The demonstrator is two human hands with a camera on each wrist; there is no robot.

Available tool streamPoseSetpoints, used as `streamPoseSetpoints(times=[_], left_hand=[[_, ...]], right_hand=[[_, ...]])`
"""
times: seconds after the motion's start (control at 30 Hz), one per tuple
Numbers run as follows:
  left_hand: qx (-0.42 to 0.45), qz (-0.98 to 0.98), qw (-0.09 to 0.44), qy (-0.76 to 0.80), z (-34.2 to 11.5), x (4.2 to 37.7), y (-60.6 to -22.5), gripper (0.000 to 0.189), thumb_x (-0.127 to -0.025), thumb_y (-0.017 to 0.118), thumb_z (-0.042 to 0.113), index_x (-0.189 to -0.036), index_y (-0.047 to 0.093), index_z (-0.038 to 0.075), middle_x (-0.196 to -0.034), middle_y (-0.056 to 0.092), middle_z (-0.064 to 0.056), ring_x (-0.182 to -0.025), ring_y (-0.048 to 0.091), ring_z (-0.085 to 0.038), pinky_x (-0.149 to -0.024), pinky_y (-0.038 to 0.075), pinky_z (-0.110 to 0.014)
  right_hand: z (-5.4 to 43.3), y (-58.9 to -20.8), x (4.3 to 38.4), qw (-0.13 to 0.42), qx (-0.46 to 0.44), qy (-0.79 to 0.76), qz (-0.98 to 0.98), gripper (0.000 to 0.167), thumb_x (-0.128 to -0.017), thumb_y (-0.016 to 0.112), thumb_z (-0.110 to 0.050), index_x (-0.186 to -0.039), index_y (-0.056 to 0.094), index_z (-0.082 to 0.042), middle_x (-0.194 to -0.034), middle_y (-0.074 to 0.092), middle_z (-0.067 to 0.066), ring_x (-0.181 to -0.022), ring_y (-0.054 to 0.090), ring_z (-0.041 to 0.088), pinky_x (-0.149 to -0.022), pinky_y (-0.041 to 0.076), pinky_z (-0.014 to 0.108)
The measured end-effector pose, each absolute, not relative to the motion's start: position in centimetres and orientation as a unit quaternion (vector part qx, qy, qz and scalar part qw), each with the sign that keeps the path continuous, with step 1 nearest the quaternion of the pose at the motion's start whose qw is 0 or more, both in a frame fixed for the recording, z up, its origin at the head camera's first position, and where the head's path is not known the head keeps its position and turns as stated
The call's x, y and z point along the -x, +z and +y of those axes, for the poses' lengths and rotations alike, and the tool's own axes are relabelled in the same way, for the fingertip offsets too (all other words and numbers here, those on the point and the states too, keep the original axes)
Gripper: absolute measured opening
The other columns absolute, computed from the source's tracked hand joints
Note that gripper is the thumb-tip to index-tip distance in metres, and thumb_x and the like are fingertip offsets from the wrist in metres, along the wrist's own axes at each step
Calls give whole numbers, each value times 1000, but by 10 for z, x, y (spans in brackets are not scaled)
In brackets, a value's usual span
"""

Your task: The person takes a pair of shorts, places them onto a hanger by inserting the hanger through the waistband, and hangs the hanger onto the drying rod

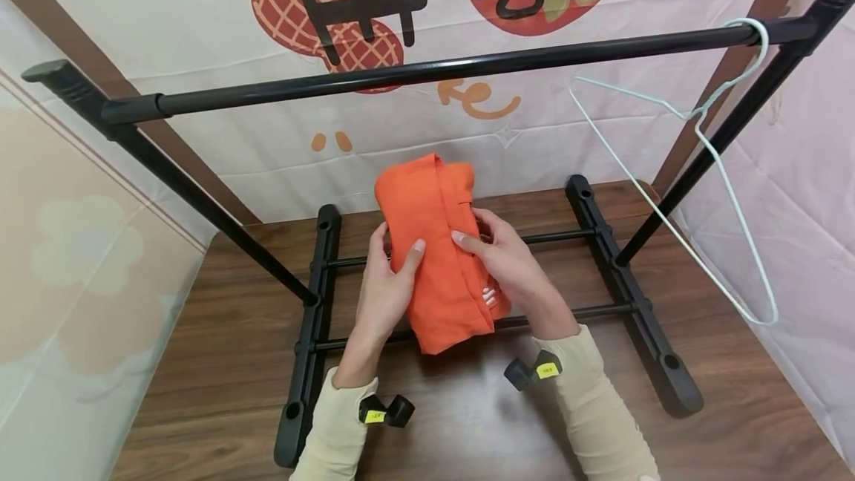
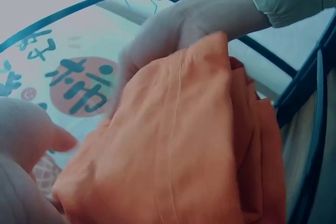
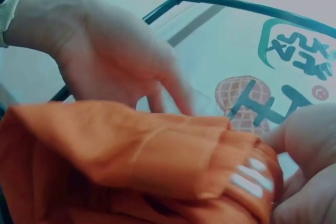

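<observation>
At the left of the head view, the left upright (image 1: 214,216) of a black garment rack (image 1: 454,70) slopes down to a foot on the wood-look floor (image 1: 220,384); the rack's top bar spans the upper half of the frame. Left of centre, the left hand (image 1: 384,288) holds the near-side edge of the folded orange cloth (image 1: 437,243), thumb lying on the front face, the fingers at the edge and partly hidden behind it. The orange cloth occupies the centre of the frame, held upright and slightly tilted above the rack's lower rails; several stacked layers show at its side in the left wrist view, and white marks (image 1: 490,295) show at its lower right. Right of centre, the right hand (image 1: 510,262) pinches the opposite edge, thumb in front and fingers behind. At the right of the frame, a pale wire hanger (image 1: 698,114) hangs by its hook from the right end of the top bar and carries nothing. The step in hand appears to be handling the cloth while it is folded, before opening. The next move likely calls for one hand to secure an edge while the other separates the layers.
</observation>
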State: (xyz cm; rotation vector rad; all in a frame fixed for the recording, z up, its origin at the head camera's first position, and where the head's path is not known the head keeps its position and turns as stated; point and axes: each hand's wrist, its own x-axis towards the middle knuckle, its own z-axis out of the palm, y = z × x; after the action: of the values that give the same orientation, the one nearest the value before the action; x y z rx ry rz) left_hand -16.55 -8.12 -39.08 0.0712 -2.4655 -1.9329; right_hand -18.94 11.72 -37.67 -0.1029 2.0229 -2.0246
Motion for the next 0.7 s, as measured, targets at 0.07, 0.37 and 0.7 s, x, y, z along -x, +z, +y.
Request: streamPoseSetpoints(times=[0.07, 0.37, 0.7], left_hand=[[-16, -757, -10, -653, -79, 169, -394, 84, -105, 60, 47, -167, 11, 18, -165, 33, -7, -147, 44, -26, -124, 37, -51], [27, -621, -51, -782, -82, 174, -403, 91, -99, 63, 57, -164, 10, 20, -165, 25, -8, -146, 38, -25, -125, 31, -44], [28, -546, -138, -826, -83, 175, -412, 44, -100, 62, 25, -140, 47, 18, -123, 61, 4, -108, 62, -9, -95, 54, -21]], right_hand=[[117, -374, 186, 125, 49, -687, 715, 56, -106, 64, -23, -158, 45, -19, -143, 56, 8, -127, 56, 26, -105, 51, 38], [105, -370, 172, 155, 215, -745, 612, 55, -113, 45, -34, -160, 42, -5, -134, 64, 8, -123, 63, 14, -104, 52, 23], [102, -368, 167, 186, 217, -754, 592, 60, -113, 45, -37, -152, 46, 8, -144, 61, 20, -120, 68, 9, -101, 57, 27]])
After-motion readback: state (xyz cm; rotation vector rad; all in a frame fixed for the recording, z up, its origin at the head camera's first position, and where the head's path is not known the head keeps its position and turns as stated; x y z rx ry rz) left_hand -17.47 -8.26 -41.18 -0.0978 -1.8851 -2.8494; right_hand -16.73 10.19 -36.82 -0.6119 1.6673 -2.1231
